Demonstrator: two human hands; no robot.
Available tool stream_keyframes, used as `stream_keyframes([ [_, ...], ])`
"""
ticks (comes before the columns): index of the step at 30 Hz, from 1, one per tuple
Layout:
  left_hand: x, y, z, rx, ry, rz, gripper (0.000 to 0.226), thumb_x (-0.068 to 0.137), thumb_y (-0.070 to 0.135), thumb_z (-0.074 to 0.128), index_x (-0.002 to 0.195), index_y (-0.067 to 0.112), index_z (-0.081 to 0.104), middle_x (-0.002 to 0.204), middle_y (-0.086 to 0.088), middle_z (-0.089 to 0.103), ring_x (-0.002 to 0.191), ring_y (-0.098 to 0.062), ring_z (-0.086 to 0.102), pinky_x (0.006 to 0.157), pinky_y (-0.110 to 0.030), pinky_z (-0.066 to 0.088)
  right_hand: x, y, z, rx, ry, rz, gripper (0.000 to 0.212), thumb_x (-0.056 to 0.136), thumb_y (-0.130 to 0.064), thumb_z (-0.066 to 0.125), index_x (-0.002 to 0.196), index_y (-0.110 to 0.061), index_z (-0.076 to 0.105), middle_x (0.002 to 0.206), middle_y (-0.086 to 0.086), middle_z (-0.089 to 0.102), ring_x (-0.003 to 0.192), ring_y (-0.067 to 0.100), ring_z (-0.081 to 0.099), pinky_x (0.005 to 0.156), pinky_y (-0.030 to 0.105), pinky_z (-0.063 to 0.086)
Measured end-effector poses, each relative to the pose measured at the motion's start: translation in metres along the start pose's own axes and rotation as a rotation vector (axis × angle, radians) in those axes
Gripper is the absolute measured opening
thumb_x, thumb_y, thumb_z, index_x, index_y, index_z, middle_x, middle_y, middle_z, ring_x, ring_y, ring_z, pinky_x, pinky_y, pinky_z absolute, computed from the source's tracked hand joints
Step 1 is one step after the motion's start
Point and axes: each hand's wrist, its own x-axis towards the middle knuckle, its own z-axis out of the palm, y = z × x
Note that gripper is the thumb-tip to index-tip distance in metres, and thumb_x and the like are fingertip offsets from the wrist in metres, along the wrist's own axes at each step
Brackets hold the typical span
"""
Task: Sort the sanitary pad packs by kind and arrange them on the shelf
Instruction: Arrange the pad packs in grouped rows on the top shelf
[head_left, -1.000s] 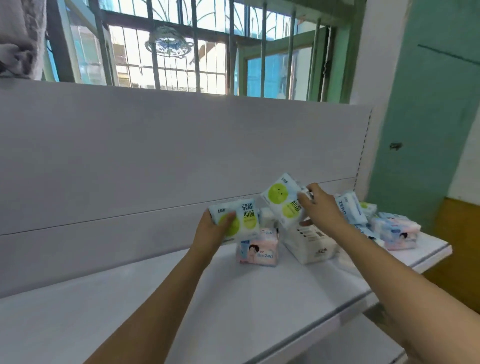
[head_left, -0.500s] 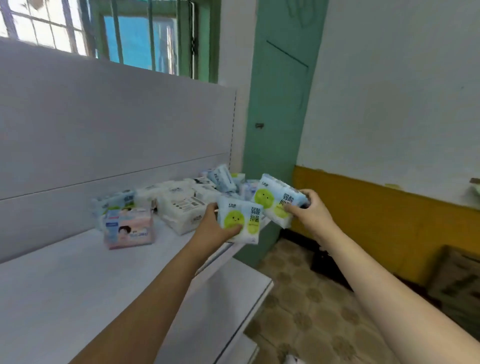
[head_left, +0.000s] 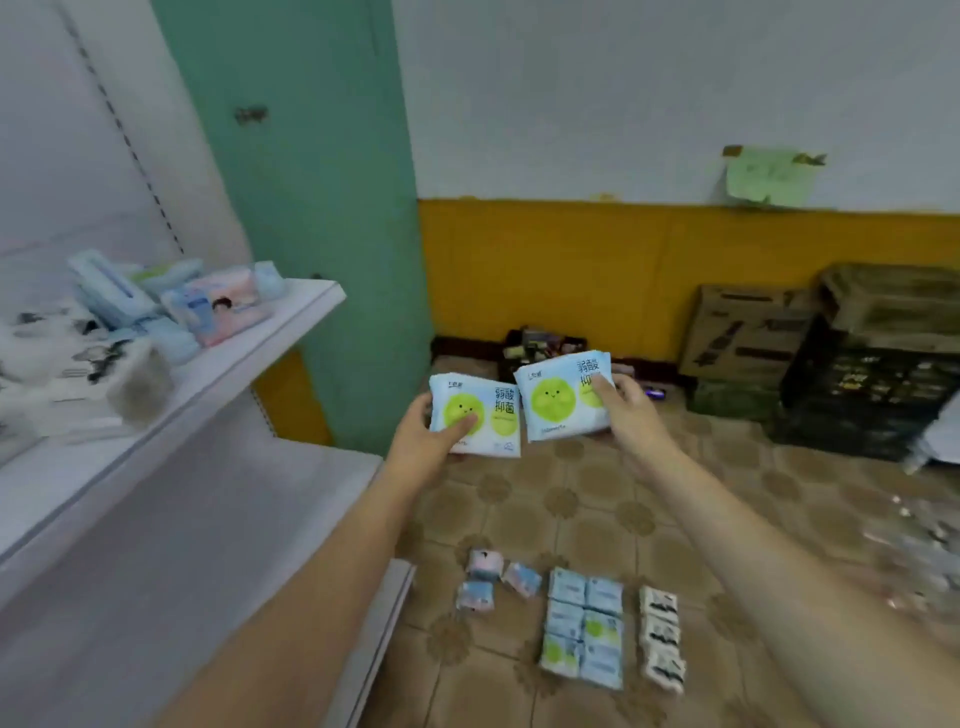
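The left hand (head_left: 423, 441) is gripping a green-dot pack (head_left: 475, 413), its fingers curled around it; the right hand (head_left: 623, 408) is pinching a matching pack (head_left: 558, 402) just beside it (both over the floor). More packs are lying on the shelf (head_left: 291, 317), far left.

The room is evenly and softly lit, with no hard shadows on the tiled floor (head_left: 597, 499) and no glare. The whole view is smeared by motion blur; the packs on the upper shelf (head_left: 291, 312) at the left are blurred worst, their print unreadable. The wide lens bends the shelf edges and stretches both forearms toward the bottom corners. The right edge dissolves into streaks.
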Motion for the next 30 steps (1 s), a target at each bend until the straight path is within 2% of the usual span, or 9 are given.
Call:
stream_keyframes([
  [3, 0.015, -0.043, 0.077, -0.018, -0.087, -0.148, 0.050, 0.084, 0.021, 0.078, 0.127, 0.012, 0.052, 0.115, -0.007, 0.069, 0.089, -0.018, 0.071, 0.062, -0.027, 0.059, 0.010, 0.051, -0.069, 0.012, 0.076, 0.166, 0.019, 0.096, -0.042, 0.058, 0.097, -0.023, 0.056, 0.094, 0.001, 0.068, 0.085, 0.022, 0.069, 0.076, 0.045, 0.061],
  [6, 0.021, -0.084, 0.140, -0.037, -0.153, -0.312, 0.048, 0.086, 0.021, 0.076, 0.128, 0.012, 0.053, 0.111, -0.008, 0.070, 0.087, -0.020, 0.070, 0.060, -0.029, 0.058, 0.014, 0.097, -0.127, 0.048, 0.149, 0.344, 0.026, 0.099, -0.031, 0.056, 0.114, -0.010, 0.052, 0.095, 0.004, 0.065, 0.076, 0.019, 0.066, 0.055, 0.033, 0.060],
  [8, 0.026, -0.108, 0.170, -0.063, -0.161, -0.423, 0.043, 0.088, 0.019, 0.074, 0.125, 0.009, 0.055, 0.103, -0.009, 0.071, 0.082, -0.023, 0.069, 0.060, -0.031, 0.057, 0.016, 0.126, -0.158, 0.051, 0.167, 0.427, 0.031, 0.097, -0.025, 0.059, 0.124, -0.011, 0.049, 0.106, 0.009, 0.067, 0.080, 0.023, 0.068, 0.063, 0.040, 0.061],
  [11, 0.038, -0.141, 0.197, -0.052, -0.160, -0.556, 0.028, 0.090, 0.019, 0.072, 0.114, 0.011, 0.059, 0.089, -0.007, 0.070, 0.068, -0.019, 0.063, 0.046, -0.021, 0.047, 0.026, 0.166, -0.189, 0.041, 0.220, 0.510, 0.035, 0.093, -0.018, 0.064, 0.124, -0.017, 0.048, 0.113, 0.010, 0.066, 0.088, 0.027, 0.067, 0.084, 0.051, 0.055],
  [14, 0.060, -0.175, 0.215, -0.023, -0.209, -0.671, 0.008, 0.092, 0.021, 0.068, 0.096, 0.014, 0.066, 0.077, -0.003, 0.072, 0.061, -0.015, 0.065, 0.058, -0.026, 0.049, 0.041, 0.200, -0.202, 0.074, 0.284, 0.583, 0.033, 0.091, -0.018, 0.069, 0.118, -0.015, 0.051, 0.096, 0.002, 0.064, 0.080, 0.018, 0.063, 0.077, 0.043, 0.056],
  [17, 0.095, -0.212, 0.229, 0.011, -0.183, -0.749, 0.026, 0.090, 0.010, 0.065, 0.116, 0.010, 0.061, 0.095, -0.008, 0.068, 0.071, -0.016, 0.063, 0.063, -0.029, 0.048, 0.065, 0.231, -0.206, 0.110, 0.314, 0.651, 0.032, 0.091, -0.022, 0.069, 0.117, -0.008, 0.057, 0.101, 0.009, 0.066, 0.080, 0.020, 0.064, 0.063, 0.033, 0.052],
  [20, 0.131, -0.246, 0.242, 0.066, -0.232, -0.819, 0.039, 0.089, 0.008, 0.067, 0.126, 0.006, 0.058, 0.109, -0.013, 0.068, 0.073, -0.016, 0.062, 0.058, -0.027, 0.050, 0.097, 0.258, -0.204, 0.115, 0.336, 0.705, 0.041, 0.090, -0.028, 0.070, 0.124, -0.010, 0.054, 0.116, 0.012, 0.064, 0.090, 0.025, 0.066, 0.062, 0.033, 0.053],
  [24, 0.195, -0.294, 0.265, 0.059, -0.296, -0.828, 0.036, 0.091, 0.001, 0.065, 0.123, 0.011, 0.055, 0.098, -0.007, 0.068, 0.080, -0.018, 0.064, 0.067, -0.030, 0.054, 0.156, 0.303, -0.200, 0.049, 0.386, 0.723, 0.039, 0.087, -0.021, 0.073, 0.121, -0.013, 0.057, 0.108, 0.011, 0.065, 0.083, 0.023, 0.067, 0.059, 0.032, 0.055],
  [30, 0.278, -0.409, 0.297, 0.028, -0.222, -0.934, 0.051, 0.090, 0.006, 0.069, 0.137, 0.007, 0.050, 0.105, -0.012, 0.067, 0.080, -0.016, 0.064, 0.066, -0.028, 0.056, 0.233, 0.409, -0.184, -0.079, 0.380, 0.813, 0.055, 0.078, -0.019, 0.082, 0.123, -0.008, 0.053, 0.114, 0.014, 0.065, 0.094, 0.031, 0.068, 0.082, 0.051, 0.058],
])
